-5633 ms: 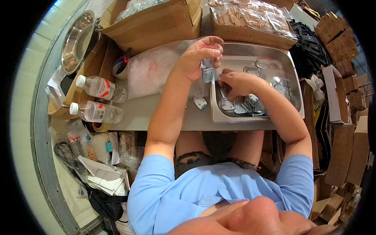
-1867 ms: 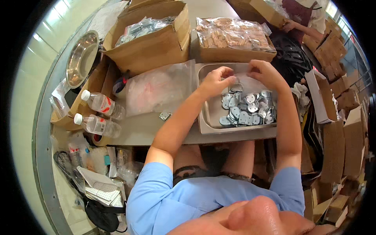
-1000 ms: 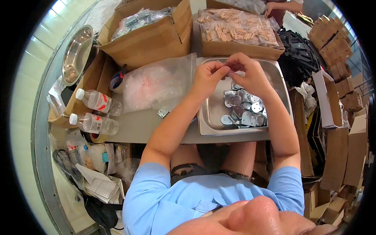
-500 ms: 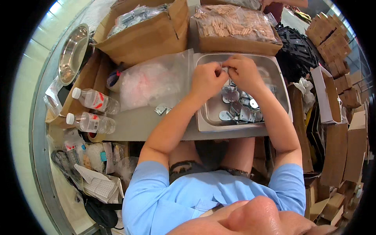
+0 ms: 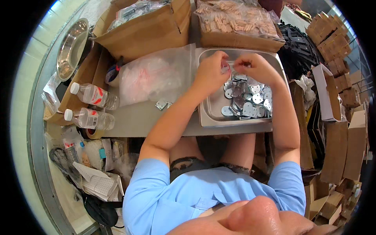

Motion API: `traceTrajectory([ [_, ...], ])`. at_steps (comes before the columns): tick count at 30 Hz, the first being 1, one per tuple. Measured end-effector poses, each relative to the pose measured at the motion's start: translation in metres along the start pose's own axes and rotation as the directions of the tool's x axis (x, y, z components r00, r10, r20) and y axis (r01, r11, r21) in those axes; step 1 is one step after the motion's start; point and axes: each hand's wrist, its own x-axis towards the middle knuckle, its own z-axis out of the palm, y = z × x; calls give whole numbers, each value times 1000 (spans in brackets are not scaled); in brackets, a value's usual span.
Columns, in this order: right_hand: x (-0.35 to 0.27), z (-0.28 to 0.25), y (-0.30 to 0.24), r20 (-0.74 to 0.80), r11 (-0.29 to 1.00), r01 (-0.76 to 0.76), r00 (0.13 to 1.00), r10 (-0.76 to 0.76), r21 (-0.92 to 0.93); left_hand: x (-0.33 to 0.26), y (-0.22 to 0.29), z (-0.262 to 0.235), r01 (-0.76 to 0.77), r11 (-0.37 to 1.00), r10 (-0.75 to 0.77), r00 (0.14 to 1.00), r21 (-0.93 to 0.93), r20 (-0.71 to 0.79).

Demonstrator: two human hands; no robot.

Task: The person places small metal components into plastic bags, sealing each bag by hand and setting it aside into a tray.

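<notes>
My left hand (image 5: 210, 72) and my right hand (image 5: 252, 67) meet over the far part of a steel tray (image 5: 211, 111). Between their fingertips they pinch a small clear plastic bag (image 5: 226, 67). Under the hands, the tray holds several small flat metal plates (image 5: 246, 100) with holes. Two more such plates (image 5: 161, 104) lie loose on the grey table left of the tray. A heap of clear plastic bags (image 5: 150, 76) lies beside my left forearm.
Two water bottles (image 5: 91, 105) lie at the table's left end by a tape roll (image 5: 91, 134). Cardboard boxes (image 5: 147, 27) of bagged parts stand at the back, one (image 5: 239, 23) with wooden pegs. A steel bowl (image 5: 71, 47) sits far left. Stacked cartons (image 5: 333, 117) crowd the right.
Both hands have risen from the plates in the tray and come together at its far edge, now pinching the small bag between them. The view has shifted slightly.
</notes>
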Motion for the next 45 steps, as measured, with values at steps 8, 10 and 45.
traceTrajectory([
  [8,-16,-3,17,269,818,-16,940,208,-574,2,7,0,283,886,-199,948,-368,249],
  [10,-16,-3,19,261,810,-22,941,214,-585,1,12,-3,330,875,-202,913,-354,354],
  [45,-11,3,-14,-6,920,337,939,-343,202,-1,-2,1,644,194,-65,761,-740,645],
])
